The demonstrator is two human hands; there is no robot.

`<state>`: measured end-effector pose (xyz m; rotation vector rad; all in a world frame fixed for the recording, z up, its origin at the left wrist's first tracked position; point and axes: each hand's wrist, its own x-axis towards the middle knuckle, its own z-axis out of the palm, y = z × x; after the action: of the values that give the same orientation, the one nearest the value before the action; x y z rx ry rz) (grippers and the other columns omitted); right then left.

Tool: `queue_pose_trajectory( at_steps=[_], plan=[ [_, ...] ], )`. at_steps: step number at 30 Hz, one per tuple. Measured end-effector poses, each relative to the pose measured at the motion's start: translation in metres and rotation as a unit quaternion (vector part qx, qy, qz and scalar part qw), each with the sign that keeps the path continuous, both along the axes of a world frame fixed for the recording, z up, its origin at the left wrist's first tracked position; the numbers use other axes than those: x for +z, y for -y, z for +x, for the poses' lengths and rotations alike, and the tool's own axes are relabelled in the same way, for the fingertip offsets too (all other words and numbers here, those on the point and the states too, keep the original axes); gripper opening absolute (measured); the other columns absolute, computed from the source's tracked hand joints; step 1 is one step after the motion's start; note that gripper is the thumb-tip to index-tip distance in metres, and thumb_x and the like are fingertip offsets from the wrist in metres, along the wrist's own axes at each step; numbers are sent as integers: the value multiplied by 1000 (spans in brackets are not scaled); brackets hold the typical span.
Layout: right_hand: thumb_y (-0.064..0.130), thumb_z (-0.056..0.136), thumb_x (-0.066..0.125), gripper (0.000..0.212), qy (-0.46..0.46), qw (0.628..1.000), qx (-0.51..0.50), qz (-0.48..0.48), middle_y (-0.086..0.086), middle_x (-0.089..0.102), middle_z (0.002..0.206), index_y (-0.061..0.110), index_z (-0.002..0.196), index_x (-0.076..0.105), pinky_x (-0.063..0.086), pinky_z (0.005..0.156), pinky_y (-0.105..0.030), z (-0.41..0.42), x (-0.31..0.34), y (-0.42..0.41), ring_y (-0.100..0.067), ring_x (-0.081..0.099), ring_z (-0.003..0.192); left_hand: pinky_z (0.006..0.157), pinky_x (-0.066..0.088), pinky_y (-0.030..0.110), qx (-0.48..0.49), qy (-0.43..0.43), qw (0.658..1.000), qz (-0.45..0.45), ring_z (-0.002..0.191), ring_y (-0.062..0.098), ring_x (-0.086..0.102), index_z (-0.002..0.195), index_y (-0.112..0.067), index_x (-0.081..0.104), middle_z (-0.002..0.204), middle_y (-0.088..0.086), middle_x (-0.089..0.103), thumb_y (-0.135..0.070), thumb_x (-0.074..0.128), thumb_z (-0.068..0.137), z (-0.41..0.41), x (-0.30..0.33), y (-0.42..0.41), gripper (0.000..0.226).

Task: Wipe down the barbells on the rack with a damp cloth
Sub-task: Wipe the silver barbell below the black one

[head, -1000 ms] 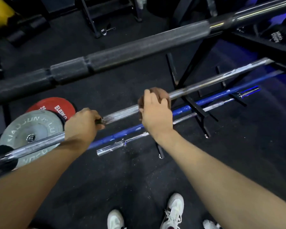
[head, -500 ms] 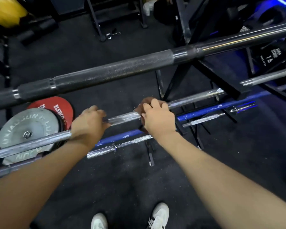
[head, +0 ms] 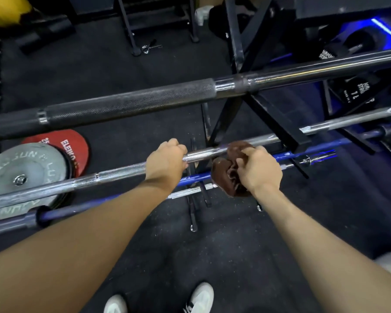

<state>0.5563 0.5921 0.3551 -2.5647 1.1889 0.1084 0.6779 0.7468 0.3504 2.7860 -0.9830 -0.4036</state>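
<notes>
On the rack (head: 278, 129), at mid height and just short of its black cross-member, the chrome barbell (head: 113, 175) is the one under treatment. The left hand (head: 166, 162) wraps its grip around the shaft and steadies it. The right hand (head: 259, 169) pinches the bunched brown cloth (head: 226, 175) against the same shaft, with a fold draped over the bar and the rest hanging below it, in front of the blue barbell (head: 303, 153). The step in hand appears to be wiping the chrome shaft near the rack support. The next move likely calls for sliding the cloth along the bar with firm, even pressure while the left hand holds the bar from rolling. The dark knurled barbell (head: 131, 102) above and the blue one below remain to be judged; their condition cannot be told.
</notes>
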Motion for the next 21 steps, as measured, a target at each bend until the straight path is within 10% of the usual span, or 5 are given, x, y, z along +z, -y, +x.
queue_pose_trajectory(
  at_steps=[6, 11, 14, 17, 21],
  plan=[
    [36, 91, 49, 26, 67, 987, 142, -22, 7, 47, 127, 32, 116, 57, 40, 73, -31, 23, -16, -30, -23, 47, 99, 65, 37, 31, 21, 34, 999, -5, 93, 22, 53, 104, -17, 68, 98, 3, 54, -16, 58, 91, -2, -4, 3, 17],
    [36, 91, 51, 37, 33, 999, -15, -30, 0, 50, 129, 27, 127, 53, 39, 77, -31, 7, -33, 22, -31, 51, 106, 65, 38, 32, 22, 40, 999, 4, 90, 23, 53, 101, -13, 69, 96, 4, 54, -16, 57, 92, -2, -5, 5, 15],
    [32, 91, 52, 33, 97, 995, 22, 13, 8, 53, 118, 23, 122, 58, 33, 73, -2, 14, -29, 8, -14, 50, 106, 67, 38, 32, 28, 36, 999, 4, 94, 25, 54, 103, -13, 69, 99, 5, 56, -16, 57, 92, -3, -5, 9, 17],
    [30, 92, 52, 26, 75, 983, 165, 15, 8, 48, 129, 30, 117, 60, 41, 82, -24, 21, -22, -18, -22, 48, 110, 65, 36, 32, 33, 45, 998, 10, 90, 23, 53, 102, -13, 69, 99, 5, 56, -16, 56, 92, -6, -5, 10, 16],
    [36, 88, 53, 35, 71, 997, 11, 18, 3, 54, 127, 35, 123, 56, 44, 84, -33, 9, -24, 17, -30, 54, 107, 64, 36, 31, 25, 58, 998, 16, 89, 23, 53, 103, -12, 69, 99, 5, 56, -16, 57, 92, -5, -4, 9, 16]
  ],
)
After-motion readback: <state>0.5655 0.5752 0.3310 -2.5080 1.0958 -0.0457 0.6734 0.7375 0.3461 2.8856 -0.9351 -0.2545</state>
